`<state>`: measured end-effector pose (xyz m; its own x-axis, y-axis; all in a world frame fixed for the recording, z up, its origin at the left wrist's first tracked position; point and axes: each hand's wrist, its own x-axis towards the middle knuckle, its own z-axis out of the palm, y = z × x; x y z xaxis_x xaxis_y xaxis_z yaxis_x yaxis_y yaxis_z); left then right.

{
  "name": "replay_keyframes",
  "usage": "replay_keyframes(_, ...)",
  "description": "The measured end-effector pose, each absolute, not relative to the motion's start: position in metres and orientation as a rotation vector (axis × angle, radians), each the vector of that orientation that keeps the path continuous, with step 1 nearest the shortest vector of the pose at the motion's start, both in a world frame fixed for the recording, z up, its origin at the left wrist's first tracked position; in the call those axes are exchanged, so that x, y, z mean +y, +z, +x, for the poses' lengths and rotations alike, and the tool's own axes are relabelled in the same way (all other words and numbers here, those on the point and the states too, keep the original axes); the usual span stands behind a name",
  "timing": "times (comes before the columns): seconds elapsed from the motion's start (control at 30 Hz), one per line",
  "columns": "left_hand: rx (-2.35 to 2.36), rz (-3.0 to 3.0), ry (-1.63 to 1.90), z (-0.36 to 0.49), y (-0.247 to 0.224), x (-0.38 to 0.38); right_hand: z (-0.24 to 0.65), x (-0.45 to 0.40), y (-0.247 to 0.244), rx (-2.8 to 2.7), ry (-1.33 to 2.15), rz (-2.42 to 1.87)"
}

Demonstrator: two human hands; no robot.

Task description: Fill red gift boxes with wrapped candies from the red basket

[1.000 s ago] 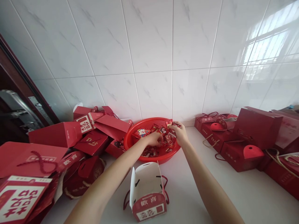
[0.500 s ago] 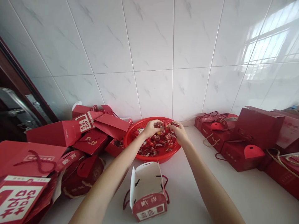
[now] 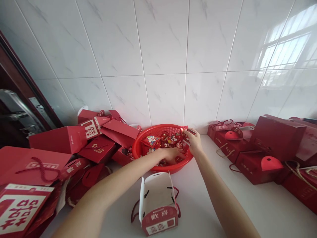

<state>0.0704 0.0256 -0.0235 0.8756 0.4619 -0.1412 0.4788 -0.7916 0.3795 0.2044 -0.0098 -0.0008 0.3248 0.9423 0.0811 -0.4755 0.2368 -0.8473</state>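
A red oval plastic basket [image 3: 138, 162] holds several wrapped candies [image 3: 151, 141], most in shiny red wrappers. My left hand [image 3: 173, 154] reaches low across the basket to its right front part, fingers stretched toward a small candy; the fingertips are partly hidden among the wrappers. At the right rim, my right hand [image 3: 194, 140] is closed on red-wrapped candies [image 3: 184, 128], which stick out past the fingers. In front of the basket stands an opened red gift box [image 3: 159, 219] with a white inside, dark red cord handles and raised flaps. Neither hand touches the box.
Red gift boxes [image 3: 97, 150] lie piled on the left, some with flaps up. More red boxes [image 3: 257, 167] with rope handles stand in rows on the right. Behind the white tabletop [image 3: 198, 205] rises a tiled wall [image 3: 164, 99]. A door handle [image 3: 17, 109] shows at far left.
My left hand has come down and rightward into the front of the basket. The right hand stays near the right rim with the candies. The view has shifted slightly.
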Motion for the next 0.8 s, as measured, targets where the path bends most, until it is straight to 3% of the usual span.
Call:
replay_keyframes(0.27, 0.902, 2.578, -0.040, 0.062, -0.019, 0.033, 0.204, -0.013, 0.003, -0.647, 1.127, -0.805)
replay_keyframes(0.6, 1.208, 2.367, 0.606, 0.042, 0.007, 0.040, 0.204, -0.011, 0.002, -0.664, 1.106, -0.827)
replay_keyframes(0.8, 1.261, 2.281, 0.782, 0.037, 0.005, 0.045, 0.205, -0.011, 0.001, -0.703, 1.084, -0.843)
